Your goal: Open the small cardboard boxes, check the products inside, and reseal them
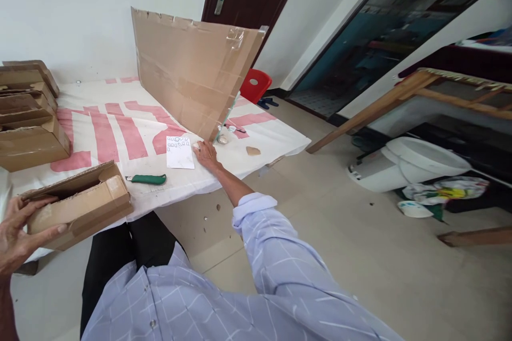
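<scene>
My left hand (pixel 28 232) grips the end of an open-topped cardboard box (pixel 88 208), its thumb on the near side and its fingers over the far edge. The box lies tilted at the table's front edge. My right hand (pixel 207 154) rests on the table with its fingers bent together beside a white sheet of paper (pixel 180 155) with small drawn shapes. Something small and pale shows at those fingertips, too small to name. A green utility knife (pixel 147 179) lies between the box and the paper.
Several cardboard boxes (pixel 34 144) are stacked at the table's left. A large cardboard panel (pixel 192 69) stands at the back, with a roll of tape (pixel 223 139) and a cardboard scrap (pixel 253 151) near it. Beyond are a red chair (pixel 256 85) and a white bucket (pixel 392 165).
</scene>
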Action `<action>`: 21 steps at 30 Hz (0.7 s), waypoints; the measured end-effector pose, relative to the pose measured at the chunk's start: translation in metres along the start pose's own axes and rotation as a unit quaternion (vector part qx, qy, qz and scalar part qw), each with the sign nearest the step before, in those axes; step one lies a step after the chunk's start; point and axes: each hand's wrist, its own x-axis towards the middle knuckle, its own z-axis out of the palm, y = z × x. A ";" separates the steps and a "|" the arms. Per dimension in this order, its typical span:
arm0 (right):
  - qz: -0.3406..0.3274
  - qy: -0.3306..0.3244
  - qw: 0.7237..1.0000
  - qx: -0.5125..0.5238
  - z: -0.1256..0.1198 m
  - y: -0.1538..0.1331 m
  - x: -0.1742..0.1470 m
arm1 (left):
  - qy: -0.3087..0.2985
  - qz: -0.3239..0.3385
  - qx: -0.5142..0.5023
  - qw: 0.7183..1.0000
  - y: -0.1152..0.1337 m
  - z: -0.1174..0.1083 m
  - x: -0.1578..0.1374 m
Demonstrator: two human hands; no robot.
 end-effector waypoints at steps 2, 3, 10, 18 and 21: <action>0.007 0.000 1.000 0.004 0.000 -0.003 -0.006 | -0.001 0.003 -0.024 1.000 0.009 0.000 -0.002; 0.012 -0.001 1.000 0.006 0.000 -0.005 -0.009 | -0.007 0.003 -0.040 0.999 0.014 0.000 -0.004; 0.057 -0.005 0.998 0.010 -0.001 -0.007 -0.024 | -0.036 0.007 -0.088 0.995 0.027 -0.004 -0.009; 0.047 0.048 0.996 0.050 -0.005 0.002 -0.030 | -0.048 -0.013 -0.161 0.986 0.002 0.008 -0.025; -0.040 0.111 0.987 0.113 -0.010 -0.015 -0.033 | -0.043 -0.009 -0.184 0.982 -0.003 0.015 -0.030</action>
